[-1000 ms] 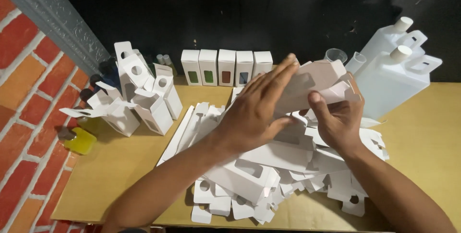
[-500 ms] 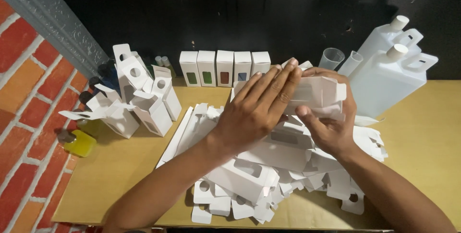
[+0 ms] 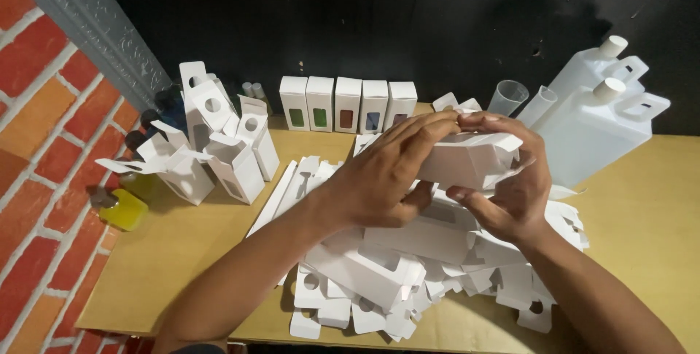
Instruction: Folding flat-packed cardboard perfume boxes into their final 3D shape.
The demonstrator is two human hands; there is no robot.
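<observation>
Folding a white carton blank (image 3: pixel 470 158) into box form above the pile of flat blanks (image 3: pixel 379 266) on the counter (image 3: pixel 182 244): left hand (image 3: pixel 383 179) and right hand (image 3: pixel 510 193) both clasp it; closing the flaps seems next.

— What's behind the desk (image 3: pixel 182 252)?
— A flat black wall (image 3: pixel 408 18).
— And on the left?
— A red and orange brick wall (image 3: pixel 44 135), edged by grey patterned trim (image 3: pixel 95 37). The desk is tan.
</observation>
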